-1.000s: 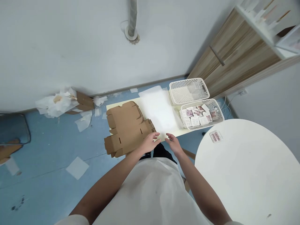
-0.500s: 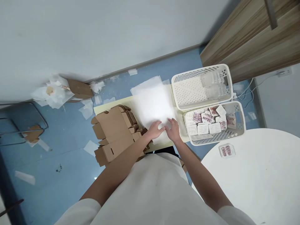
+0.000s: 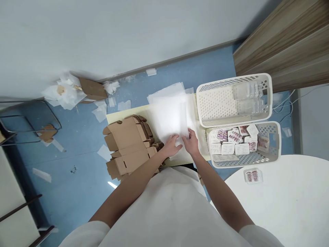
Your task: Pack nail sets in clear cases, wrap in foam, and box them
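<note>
Thin white paper sheets (image 3: 167,111) lie in a loose stack on the pale yellow tabletop (image 3: 117,117). My right hand (image 3: 191,143) pinches the near right edge of the top sheet between thumb and fingers, and that side of the sheet is lifted and curled. On the near part of the stack rests my left hand (image 3: 171,146), its thumb apart from the bent fingers and nothing held in it. Beside the left forearm is a pile of flattened brown cardboard boxes (image 3: 128,135), partly covered by that arm.
To the right stand two white baskets: one basket (image 3: 213,122) with clear plastic containers (image 3: 248,91), one basket (image 3: 276,144) with several labelled packs (image 3: 235,136). A clear pack (image 3: 253,175) sits on the round white table (image 3: 288,199). Scraps and a brown box (image 3: 92,90) litter the blue floor.
My right hand has closed on the top sheet's edge, and the sheet's right side has risen and curled. My left hand has shifted slightly. The view has turned a little.
</note>
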A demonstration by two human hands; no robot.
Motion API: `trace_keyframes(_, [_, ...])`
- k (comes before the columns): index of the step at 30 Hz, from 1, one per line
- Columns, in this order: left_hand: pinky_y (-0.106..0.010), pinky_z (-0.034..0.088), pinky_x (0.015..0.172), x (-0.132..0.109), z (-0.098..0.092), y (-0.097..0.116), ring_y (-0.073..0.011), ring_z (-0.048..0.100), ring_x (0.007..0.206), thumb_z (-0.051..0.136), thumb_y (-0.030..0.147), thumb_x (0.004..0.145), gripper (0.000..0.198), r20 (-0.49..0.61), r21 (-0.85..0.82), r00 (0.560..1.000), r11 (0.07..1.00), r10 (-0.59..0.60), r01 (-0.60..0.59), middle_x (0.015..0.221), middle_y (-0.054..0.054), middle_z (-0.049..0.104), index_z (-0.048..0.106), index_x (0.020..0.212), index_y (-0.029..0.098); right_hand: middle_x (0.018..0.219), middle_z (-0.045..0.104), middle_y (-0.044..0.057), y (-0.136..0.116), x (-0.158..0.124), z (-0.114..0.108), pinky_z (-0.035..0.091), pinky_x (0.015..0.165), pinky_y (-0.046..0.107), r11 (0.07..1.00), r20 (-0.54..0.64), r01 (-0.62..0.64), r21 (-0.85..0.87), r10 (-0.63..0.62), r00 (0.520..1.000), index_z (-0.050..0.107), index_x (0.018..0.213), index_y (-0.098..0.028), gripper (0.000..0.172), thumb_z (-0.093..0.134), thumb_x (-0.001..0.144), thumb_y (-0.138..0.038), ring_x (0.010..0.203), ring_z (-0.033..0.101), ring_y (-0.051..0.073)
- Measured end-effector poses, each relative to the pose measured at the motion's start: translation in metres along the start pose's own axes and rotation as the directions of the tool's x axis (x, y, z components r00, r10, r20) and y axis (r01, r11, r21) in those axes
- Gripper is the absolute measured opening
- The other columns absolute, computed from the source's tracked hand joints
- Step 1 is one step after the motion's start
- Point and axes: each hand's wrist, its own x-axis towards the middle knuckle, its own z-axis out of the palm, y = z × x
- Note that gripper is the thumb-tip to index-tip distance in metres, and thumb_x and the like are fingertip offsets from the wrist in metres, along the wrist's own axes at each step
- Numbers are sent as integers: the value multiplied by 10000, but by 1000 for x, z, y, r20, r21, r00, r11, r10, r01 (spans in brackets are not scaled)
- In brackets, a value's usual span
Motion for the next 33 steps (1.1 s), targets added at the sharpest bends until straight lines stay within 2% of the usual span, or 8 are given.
trace_keyframes(3, [-395, 274, 1027, -5, -3, -1, -255, 345, 1234, 516, 356, 757, 518, -5, -42, 1000, 999, 8, -8, 1302, -110, 402, 405, 1235, 190, 1016, 613, 99, -1, -2, -1, 446, 755, 349, 999, -18, 49, -3, -49, 999, 229, 1339, -178, 590, 413, 791, -301, 800, 595, 193])
trace_keyframes(6, [-391, 263, 1034, -11, -2, -4, -246, 293, 1269, 507, 369, 770, 513, -30, -45, 999, 999, 23, -24, 1351, -98, 350, 396, 1242, 205, 1147, 561, 120, -4, -12, -3, 449, 761, 358, 987, -55, 139, -79, -143, 988, 133, 1373, -203, 613, 380, 816, -268, 820, 596, 192])
trace_keyframes(12, [-396, 213, 1055, -21, 2, -9, -231, 214, 1309, 502, 378, 779, 516, -56, -11, 995, 997, 79, -80, 1399, -96, 274, 378, 1251, 210, 1242, 480, 79, -9, -38, -12, 435, 855, 361, 880, -91, 392, -269, -429, 899, 414, 1234, -236, 404, 283, 853, -203, 1114, 475, 191])
trace_keyframes(16, [-378, 214, 1056, -35, 0, -3, -225, 248, 1295, 506, 362, 776, 514, -78, 46, 981, 984, 178, -175, 1382, -108, 300, 384, 1247, 197, 1205, 502, 82, -12, -66, -21, 416, 904, 346, 832, -197, 432, -348, -515, 834, 467, 1189, -221, 386, 279, 854, -185, 1151, 442, 177])
trace_keyframes(23, [-376, 215, 1054, -88, 0, -5, -233, 239, 1298, 527, 384, 761, 523, -114, 30, 931, 938, 346, -345, 1385, -95, 303, 400, 1239, 213, 1161, 519, 113, -7, -149, -33, 446, 831, 384, 866, -443, 388, -316, -496, 747, 456, 1204, -203, 382, 340, 840, -221, 1029, 513, 212])
trace_keyframes(28, [-367, 237, 1045, -112, 8, -17, -246, 292, 1274, 543, 386, 756, 601, -161, 69, 886, 901, 435, -429, 1387, -116, 298, 336, 1286, 192, 1140, 535, 100, 17, -215, -31, 445, 834, 362, 882, -630, 395, -256, -462, 624, 466, 1184, -200, 378, 393, 815, -242, 1073, 481, 206])
trace_keyframes(30, [-378, 257, 1030, -117, 17, -18, -261, 305, 1268, 551, 383, 756, 664, -131, 49, 893, 902, 431, -428, 1405, -144, 260, 273, 1320, 171, 1151, 536, 99, 31, -238, -30, 447, 825, 359, 899, -692, 385, -210, -415, 591, 472, 1179, -195, 385, 413, 803, -255, 1056, 492, 206])
trace_keyframes(33, [-374, 347, 957, -125, 38, -13, -259, 426, 1185, 549, 381, 766, 728, 11, -47, 926, 926, 376, -375, 1385, -200, 279, 186, 1352, 148, 1167, 536, 98, 53, -270, -31, 470, 736, 344, 942, -769, 325, -81, -267, 580, 471, 1183, -193, 404, 432, 790, -282, 877, 556, 183])
